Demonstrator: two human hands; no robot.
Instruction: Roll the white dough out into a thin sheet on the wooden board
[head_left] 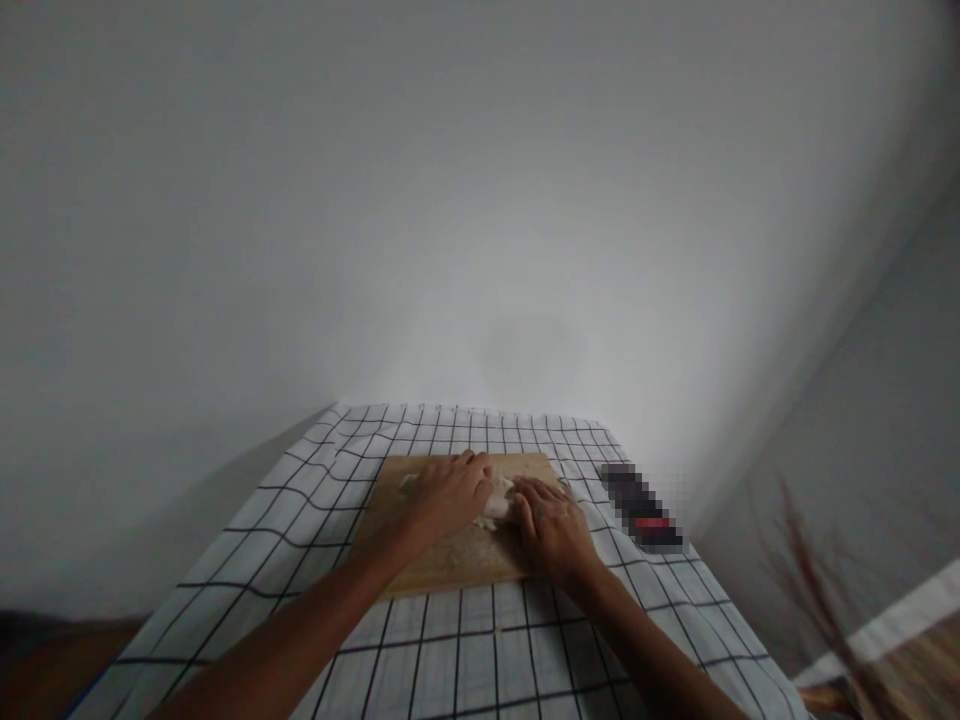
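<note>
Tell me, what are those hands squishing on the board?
A person has both hands on a pale, soft lump that looks like dough. The left hand lies over its top and left part, and the right hand presses against its right side. The lump sits on a wooden board, which lies on a white cloth with black checks covering the table. To the right of the board there is a dark, blurred thing I cannot make out.

We see a table (225,560) covered by a white black-checked cloth (465,650). A wooden cutting board (450,560) lies on it near the far edge, a dark blurred object (643,508) towards the far right corner.
</note>
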